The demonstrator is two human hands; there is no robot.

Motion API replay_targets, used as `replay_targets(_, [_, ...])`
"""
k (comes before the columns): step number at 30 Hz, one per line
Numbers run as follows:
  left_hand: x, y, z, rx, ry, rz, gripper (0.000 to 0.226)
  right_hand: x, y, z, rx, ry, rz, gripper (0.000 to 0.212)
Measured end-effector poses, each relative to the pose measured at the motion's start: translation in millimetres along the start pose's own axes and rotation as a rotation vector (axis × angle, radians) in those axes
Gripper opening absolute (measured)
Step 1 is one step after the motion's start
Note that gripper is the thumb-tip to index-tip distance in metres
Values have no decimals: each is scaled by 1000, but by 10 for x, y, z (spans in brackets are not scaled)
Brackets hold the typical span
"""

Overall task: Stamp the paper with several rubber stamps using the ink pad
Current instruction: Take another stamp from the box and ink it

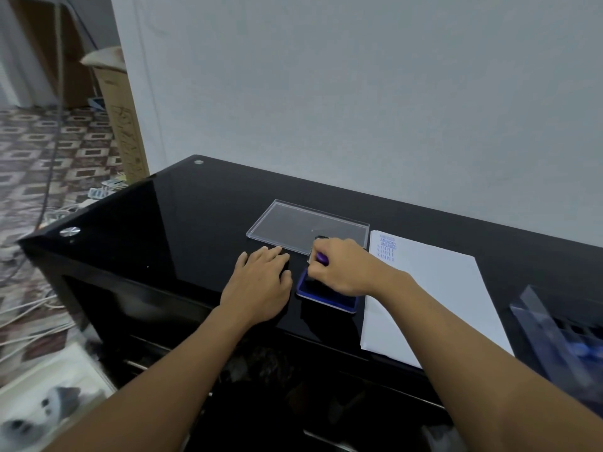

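Note:
A blue ink pad [329, 300] lies open on the black glass desk, just left of a white paper sheet [434, 298]. The sheet carries blue "AMENDED" and "SAMPLE" prints [387, 247] at its far left corner. My right hand [342, 269] grips a rubber stamp with a purple handle [321, 257] and holds it down on the pad's far end. My left hand [261, 285] rests flat on the desk beside the pad, fingers straight, possibly over something dark that I cannot make out.
A clear plastic lid [306, 225] lies behind the hands. A transparent box holding dark and blue items [561, 337] sits at the right edge. The desk's left edge [98, 207] drops to a patterned floor with cables and a cardboard box [120, 125].

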State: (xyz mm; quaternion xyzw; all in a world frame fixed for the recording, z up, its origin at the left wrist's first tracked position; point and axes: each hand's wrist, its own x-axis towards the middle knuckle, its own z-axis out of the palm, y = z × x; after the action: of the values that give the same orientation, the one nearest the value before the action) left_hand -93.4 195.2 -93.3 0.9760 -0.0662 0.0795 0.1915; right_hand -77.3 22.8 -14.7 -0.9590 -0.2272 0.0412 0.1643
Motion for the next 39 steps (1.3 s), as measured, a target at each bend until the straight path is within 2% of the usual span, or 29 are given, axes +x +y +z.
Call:
replay_targets(9, [-6,-10,6,5,0,-8,49,-9,-52,37,-45,4,-8,17])
replay_targets(24, [-16,3,2,8,14,-11,48,-58,-30,288,-34,176,4,17])
replay_targets(39, [-16,16,10,9,15,-10,46,-61,-30,326,-53,199,-1,16])
